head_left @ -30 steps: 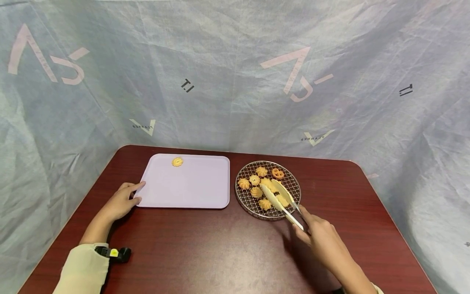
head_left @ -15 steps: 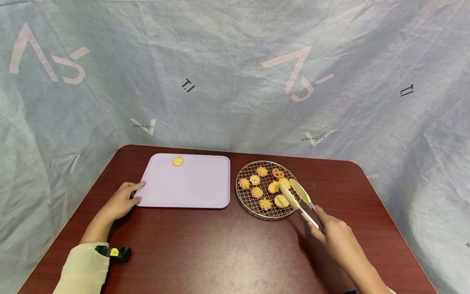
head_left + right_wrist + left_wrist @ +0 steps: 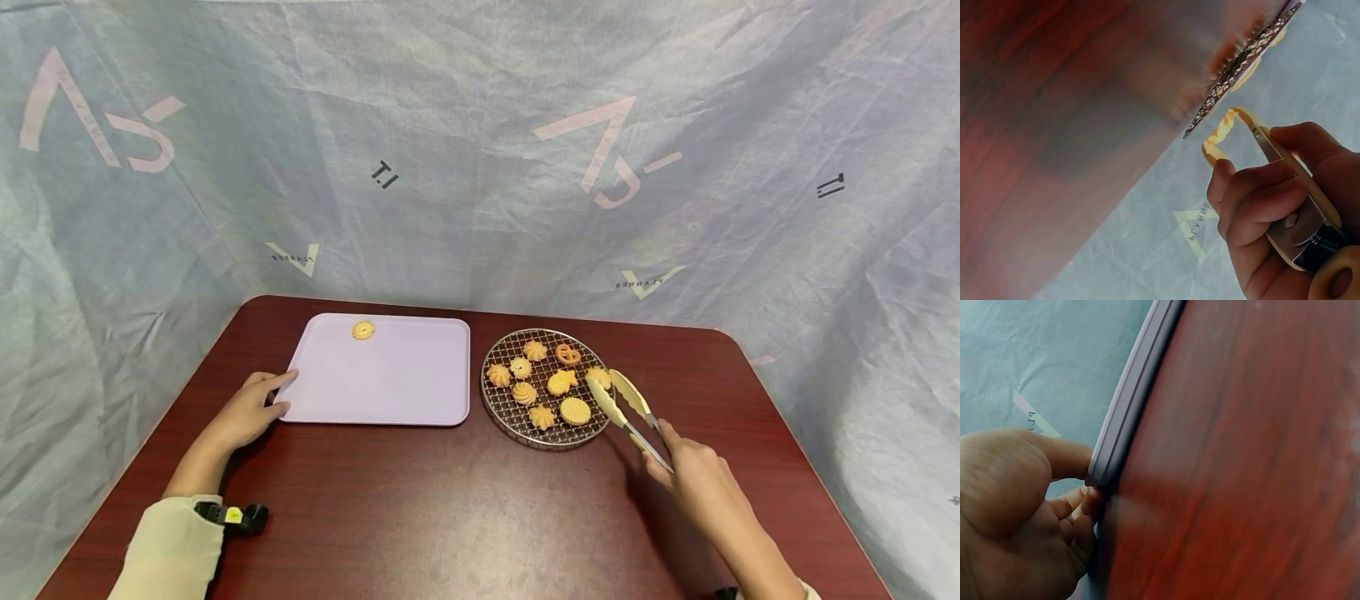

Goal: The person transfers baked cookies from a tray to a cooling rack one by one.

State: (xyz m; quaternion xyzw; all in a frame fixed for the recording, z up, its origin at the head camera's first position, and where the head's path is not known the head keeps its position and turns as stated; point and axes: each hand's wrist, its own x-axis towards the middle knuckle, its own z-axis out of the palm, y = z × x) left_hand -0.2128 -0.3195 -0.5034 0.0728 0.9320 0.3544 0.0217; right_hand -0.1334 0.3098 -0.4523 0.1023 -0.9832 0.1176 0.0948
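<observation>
My left hand (image 3: 243, 408) holds the left edge of a pale lilac tray (image 3: 390, 383); in the left wrist view the thumb lies on the tray's rim (image 3: 1129, 394) with curled fingers beneath. A ring-shaped cookie (image 3: 363, 331) lies near the tray's back edge. With my right hand (image 3: 701, 475) I grip metal tongs (image 3: 639, 406) with cream tips. Their parted tips stand at a fluted cookie (image 3: 598, 377) on the right rim of a round wire rack (image 3: 495, 414). In the right wrist view a ridged yellow cookie (image 3: 1221, 131) shows between the tips.
Several other cookies sit on the rack, among them a pretzel (image 3: 567, 354), a fish-shaped one (image 3: 562, 382) and a round one (image 3: 575, 411). Both tray and rack rest on a dark red wooden table (image 3: 420, 508). A grey printed cloth (image 3: 480, 167) hangs behind.
The tongs have moved right, from the rack's middle to its right rim, and the fluted cookie has shifted right with them. My left hand and the tray have stayed put.
</observation>
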